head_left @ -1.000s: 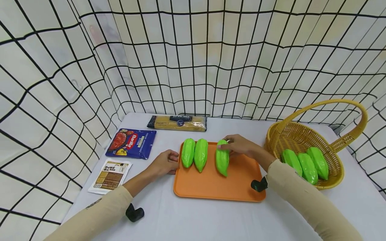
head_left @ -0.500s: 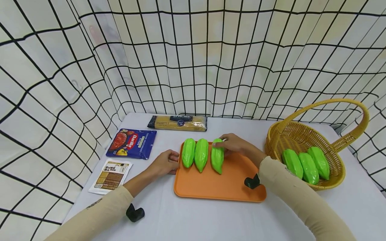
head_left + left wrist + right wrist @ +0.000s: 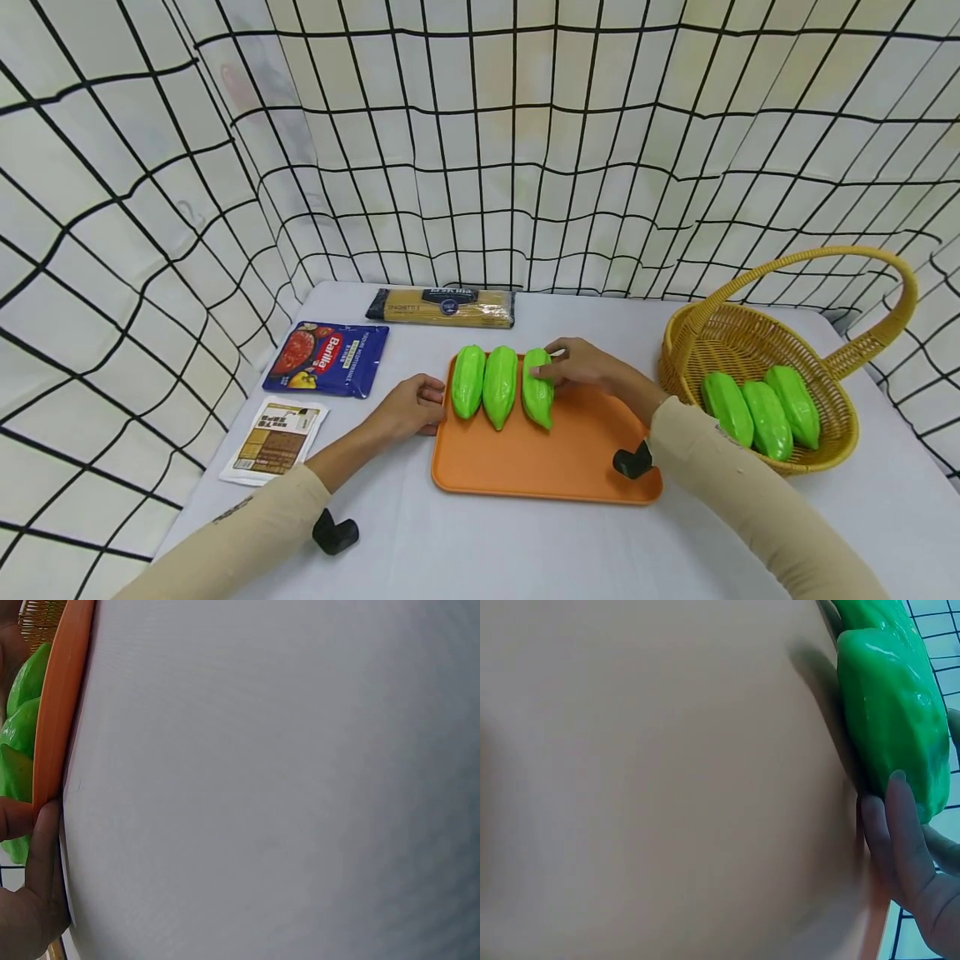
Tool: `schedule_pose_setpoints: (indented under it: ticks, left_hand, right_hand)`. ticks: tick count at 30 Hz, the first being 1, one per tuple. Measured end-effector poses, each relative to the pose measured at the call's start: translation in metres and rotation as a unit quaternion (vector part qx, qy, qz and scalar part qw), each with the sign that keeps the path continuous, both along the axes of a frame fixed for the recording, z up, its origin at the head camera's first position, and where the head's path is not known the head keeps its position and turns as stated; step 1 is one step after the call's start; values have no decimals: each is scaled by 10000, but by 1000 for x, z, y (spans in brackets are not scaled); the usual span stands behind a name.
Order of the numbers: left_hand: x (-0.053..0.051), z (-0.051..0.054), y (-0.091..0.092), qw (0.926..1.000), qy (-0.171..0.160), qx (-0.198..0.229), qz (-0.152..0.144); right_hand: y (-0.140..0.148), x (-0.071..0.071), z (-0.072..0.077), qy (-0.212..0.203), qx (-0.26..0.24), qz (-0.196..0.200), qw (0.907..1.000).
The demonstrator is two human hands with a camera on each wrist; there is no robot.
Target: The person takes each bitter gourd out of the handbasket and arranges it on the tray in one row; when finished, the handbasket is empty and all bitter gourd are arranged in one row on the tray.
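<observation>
Well, take the orange tray (image 3: pixel 547 479) as our dial, twelve at the far edge: nearest of all, beige sleeves (image 3: pixel 240 533) come in from eight and four o'clock over the white table (image 3: pixel 517 550). A black fitting (image 3: pixel 335 532) sits beside the left one, and its twin (image 3: pixel 632 461) is at four o'clock, over the tray. At nine o'clock, a white packet (image 3: pixel 276 439) lies flat, and closer in is the left hand (image 3: pixel 411 406), clamped on the tray's rim, thumb to one side and fingers to the other. Up to the far half, and there's the action! The right hand (image 3: pixel 588 364), from one o'clock, grips the third green fruit (image 3: pixel 536 404), thumb on top, fingers against its side; the two hands are well apart. That fruit lies on the tray near twelve, just beside the second green fruit (image 3: pixel 499 387), with the first green fruit (image 3: pixel 468 382) next along towards ten, all pointing roughly to six. Out at three o'clock, a wicker basket (image 3: pixel 708 342) cradles three more green fruits (image 3: pixel 767 421). Between nine and ten, a blue pouch (image 3: pixel 327 358); past it, towards eleven, a spaghetti pack (image 3: pixel 442 310). Farthest back, black netting (image 3: pixel 513 108) hangs before a pale backdrop.
</observation>
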State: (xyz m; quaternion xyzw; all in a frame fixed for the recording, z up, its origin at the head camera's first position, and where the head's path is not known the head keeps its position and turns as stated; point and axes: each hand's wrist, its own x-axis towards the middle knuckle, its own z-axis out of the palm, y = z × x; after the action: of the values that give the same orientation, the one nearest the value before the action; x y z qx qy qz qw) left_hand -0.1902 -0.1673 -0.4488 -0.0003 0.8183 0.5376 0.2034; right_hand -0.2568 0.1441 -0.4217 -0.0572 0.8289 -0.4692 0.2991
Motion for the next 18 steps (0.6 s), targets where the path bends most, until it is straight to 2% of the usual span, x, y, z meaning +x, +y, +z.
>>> schedule_pose_setpoints:
  ticks: [10,18]
  left_hand:
    - [-1,-3,1,9999,-31,-73,66]
    - [-1,-1,1,10000,-12,-89,38]
  right_hand:
    - [6,8,2,-139,-79,13,9999]
    - [2,6,1,-215,-234,-51,9995]
